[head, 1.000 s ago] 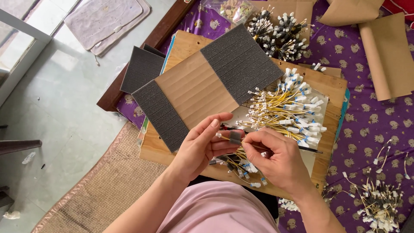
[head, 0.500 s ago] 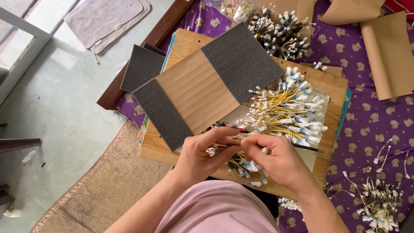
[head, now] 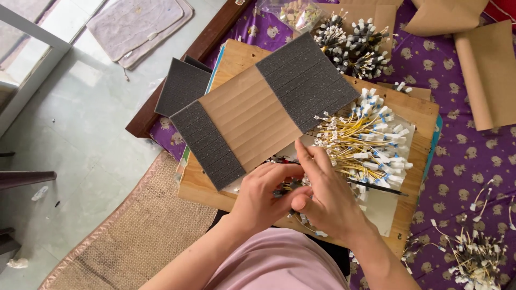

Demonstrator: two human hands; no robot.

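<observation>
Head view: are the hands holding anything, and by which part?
Both the left hand and right hand pinch small cable pieces between fingertips; the exact grip point is hidden.

I see bright, even daylight, glare whitening the pale floor (head: 70,134) at upper left, soft shadows and a sharp picture throughout.

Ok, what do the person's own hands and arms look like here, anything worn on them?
Both are bare: the left hand and right hand show no gloves, and no rings or watch that can be seen. The forearms are uncovered too, with no sleeves reaching them in view. The only clothing visible is a pale pink garment at the bottom of the frame, between the arms.
</observation>
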